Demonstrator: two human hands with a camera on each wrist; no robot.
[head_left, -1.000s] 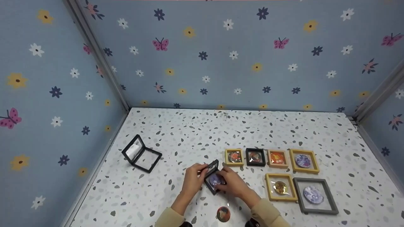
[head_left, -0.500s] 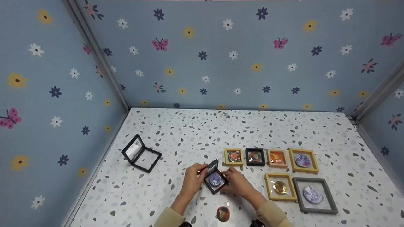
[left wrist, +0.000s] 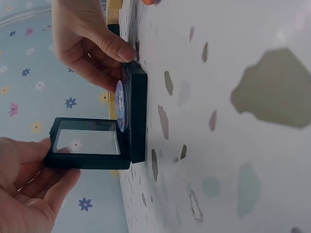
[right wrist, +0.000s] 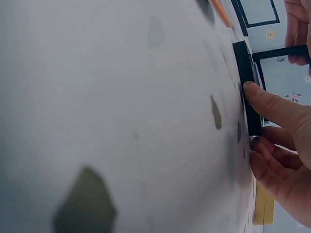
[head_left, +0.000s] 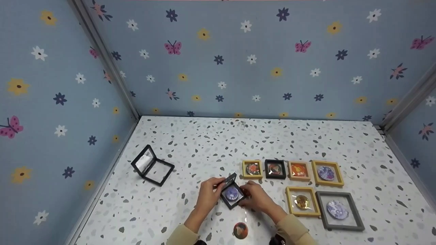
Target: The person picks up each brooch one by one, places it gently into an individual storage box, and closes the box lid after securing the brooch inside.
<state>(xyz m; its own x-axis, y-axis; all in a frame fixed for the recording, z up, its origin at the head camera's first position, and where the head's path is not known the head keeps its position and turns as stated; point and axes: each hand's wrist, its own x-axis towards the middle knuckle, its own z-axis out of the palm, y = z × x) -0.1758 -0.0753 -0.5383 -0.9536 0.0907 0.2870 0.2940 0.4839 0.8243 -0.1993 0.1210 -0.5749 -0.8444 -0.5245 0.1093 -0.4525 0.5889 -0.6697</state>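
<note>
A small black hinged display frame (head_left: 226, 201) stands opened on the table in the head view, its lid raised. A round purple badge (head_left: 232, 193) lies on the clear film of its base. My left hand (head_left: 208, 192) pinches the outer edge of the lid (left wrist: 90, 162), thumb and fingers on opposite sides in the left wrist view. My right hand (head_left: 258, 198) grips the right corner of the base (right wrist: 247, 104), its thumb along one side and fingers round the other. Just in front of the hands lies a loose round badge (head_left: 240, 230), dark with red and green.
A larger black display frame (head_left: 166, 177) stands opened at the left. To the right, several frames hold badges, among them a small yellow one (head_left: 252, 176), a black one (head_left: 275, 176) and a big grey one (head_left: 359, 217). Patterned walls (head_left: 238, 68) enclose the table.
My right hand has moved off the purple badge to the right corner of the base, so the badge now shows whole. My left hand still holds the lid, nearly unmoved.
</note>
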